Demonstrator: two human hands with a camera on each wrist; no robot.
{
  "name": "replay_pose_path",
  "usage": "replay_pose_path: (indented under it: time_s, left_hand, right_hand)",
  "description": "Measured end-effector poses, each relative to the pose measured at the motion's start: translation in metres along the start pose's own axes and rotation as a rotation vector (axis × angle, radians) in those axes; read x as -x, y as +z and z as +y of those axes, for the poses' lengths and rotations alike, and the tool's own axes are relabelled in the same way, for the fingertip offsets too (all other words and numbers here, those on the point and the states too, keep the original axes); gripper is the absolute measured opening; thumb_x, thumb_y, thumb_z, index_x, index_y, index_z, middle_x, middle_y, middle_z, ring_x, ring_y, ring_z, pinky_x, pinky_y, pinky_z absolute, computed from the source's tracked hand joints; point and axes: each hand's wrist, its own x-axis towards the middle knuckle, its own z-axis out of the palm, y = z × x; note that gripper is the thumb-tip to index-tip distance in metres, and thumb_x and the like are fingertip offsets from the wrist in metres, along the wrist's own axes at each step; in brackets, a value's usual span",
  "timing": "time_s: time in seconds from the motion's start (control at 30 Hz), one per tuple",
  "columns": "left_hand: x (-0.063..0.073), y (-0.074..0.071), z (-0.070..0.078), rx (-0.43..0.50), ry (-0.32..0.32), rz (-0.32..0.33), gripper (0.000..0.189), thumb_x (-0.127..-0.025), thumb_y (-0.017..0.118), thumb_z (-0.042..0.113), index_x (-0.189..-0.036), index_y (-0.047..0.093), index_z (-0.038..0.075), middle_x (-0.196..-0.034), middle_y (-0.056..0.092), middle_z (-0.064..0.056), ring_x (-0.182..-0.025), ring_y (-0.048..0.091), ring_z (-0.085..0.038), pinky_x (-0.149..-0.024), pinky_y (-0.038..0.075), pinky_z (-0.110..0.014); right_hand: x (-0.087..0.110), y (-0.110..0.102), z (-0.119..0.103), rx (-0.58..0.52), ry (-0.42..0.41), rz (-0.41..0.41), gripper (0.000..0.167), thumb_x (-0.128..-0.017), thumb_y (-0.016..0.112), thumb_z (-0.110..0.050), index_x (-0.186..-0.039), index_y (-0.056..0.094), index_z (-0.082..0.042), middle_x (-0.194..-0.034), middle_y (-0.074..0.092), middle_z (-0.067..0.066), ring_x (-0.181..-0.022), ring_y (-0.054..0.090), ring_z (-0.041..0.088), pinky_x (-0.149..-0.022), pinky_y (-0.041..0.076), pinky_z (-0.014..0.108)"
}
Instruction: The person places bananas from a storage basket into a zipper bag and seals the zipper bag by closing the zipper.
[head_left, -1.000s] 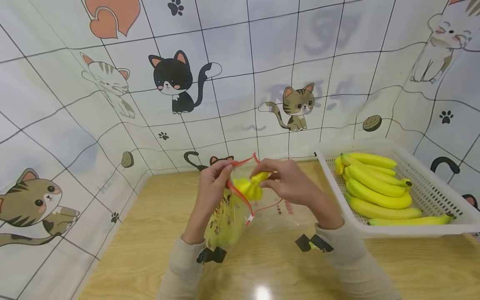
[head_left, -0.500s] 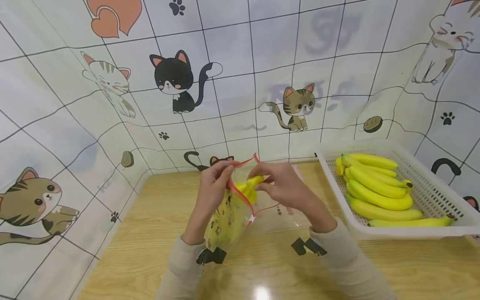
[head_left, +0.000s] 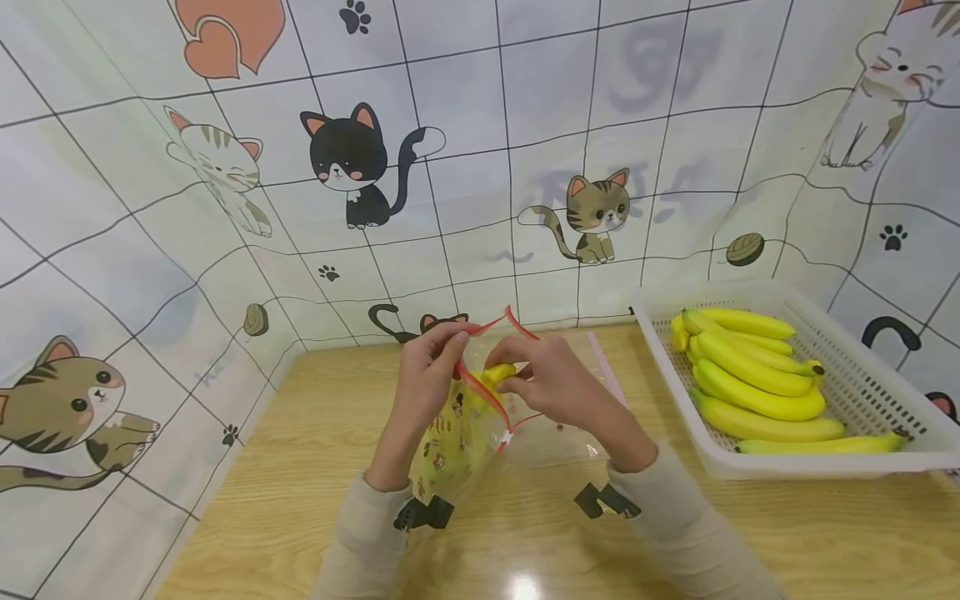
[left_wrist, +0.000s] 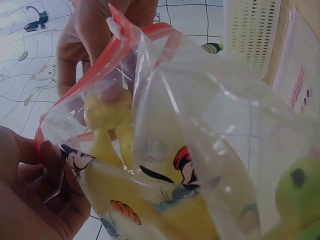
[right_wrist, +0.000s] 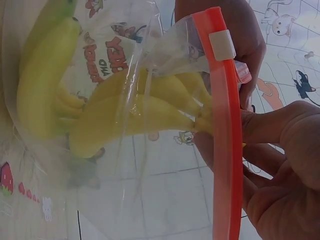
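Note:
A clear zip bag (head_left: 457, 433) with a red zip strip and cartoon prints hangs over the wooden table; it also fills the left wrist view as zip bag (left_wrist: 200, 150) and the right wrist view as zip bag (right_wrist: 125, 125). My left hand (head_left: 431, 362) pinches the bag's rim at the mouth. A bunch of yellow bananas (head_left: 497, 375) sits mostly inside the bag, its stem end at the opening. My right hand (head_left: 543, 379) grips that stem end. In the right wrist view the bananas (right_wrist: 135, 107) lie behind the plastic, next to the red strip with its white slider (right_wrist: 222, 45).
A white perforated basket (head_left: 862, 383) at the table's right holds several loose bananas (head_left: 750, 375). Another flat clear bag (head_left: 577, 417) lies on the table under my right hand. A cat-patterned tiled sheet covers the walls behind and to the left.
My right hand has pushed the banana bunch down and leftward, deeper into the bag; less of it shows above the mouth. My left hand kept its hold on the rim.

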Motion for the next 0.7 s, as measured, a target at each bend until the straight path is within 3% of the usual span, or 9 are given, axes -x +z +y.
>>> replay_pose_path:
  time_s: [0.3,0.53,0.7]
  left_hand:
    - [0.0000,0.0003,0.0024,-0.011,-0.013,-0.006,0.025,-0.107,0.055,0.015,-0.120,0.074,0.005,-0.132,0.069,-0.012,-0.068,0.055,-0.016,-0.062,0.048,-0.021]
    - [-0.0004,0.0018,0.0031,-0.010,-0.010,-0.008,0.025,-0.106,0.055,0.014,-0.120,0.074,0.005,-0.105,0.073,-0.016,-0.066,0.053,-0.018,-0.061,0.048,-0.022]
    - [0.0004,0.0028,0.0036,-0.007,-0.001,-0.015,0.024,-0.106,0.055,0.014,-0.120,0.074,0.006,-0.086,0.068,-0.013,-0.065,0.054,-0.016,-0.060,0.047,-0.022]
  right_hand:
    - [-0.0028,0.0062,0.0024,0.009,-0.002,-0.011,0.022,-0.083,0.082,0.002,-0.103,0.080,-0.008,-0.097,0.080,0.002,-0.092,0.075,0.017,-0.072,0.061,0.020]
    - [-0.0013,0.0074,0.0017,-0.002,-0.002,-0.051,0.023,-0.084,0.081,0.001,-0.103,0.083,-0.010,-0.091,0.078,0.000,-0.087,0.071,0.014,-0.072,0.061,0.027]
    - [-0.0009,0.0076,0.0047,0.007,-0.009,-0.126,0.025,-0.087,0.074,0.006,-0.106,0.082,-0.009,-0.091,0.076,0.001,-0.082,0.068,0.011,-0.069,0.056,0.024]
